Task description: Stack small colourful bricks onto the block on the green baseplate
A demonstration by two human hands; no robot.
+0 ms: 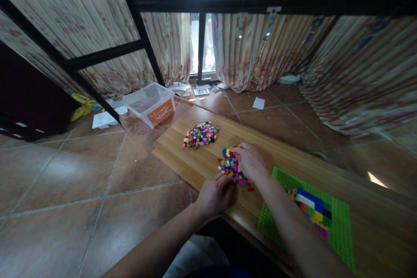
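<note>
A pile of small multicoloured toy bricks (pixel 230 166) lies on the wooden board between my two hands. My right hand (pixel 251 163) reaches over its far right side, fingers bent down with the tips on the bricks near a yellow and a blue one. At the near edge, my left hand (pixel 213 195) is curled, fingertips against the pile; whatever it pinches is hidden. Under my right forearm is a green studded baseplate (pixel 340 221), carrying a structure of blue, white, yellow and purple bricks (pixel 314 208), partly covered by the arm.
A second brick heap (pixel 201 134) sits farther left on the wooden board (pixel 172 141). Beyond the board, a clear plastic box (pixel 148 100) with an orange label stands on the tiled floor. Black metal bars (pixel 228 3) cross in front of the curtains; papers lie below.
</note>
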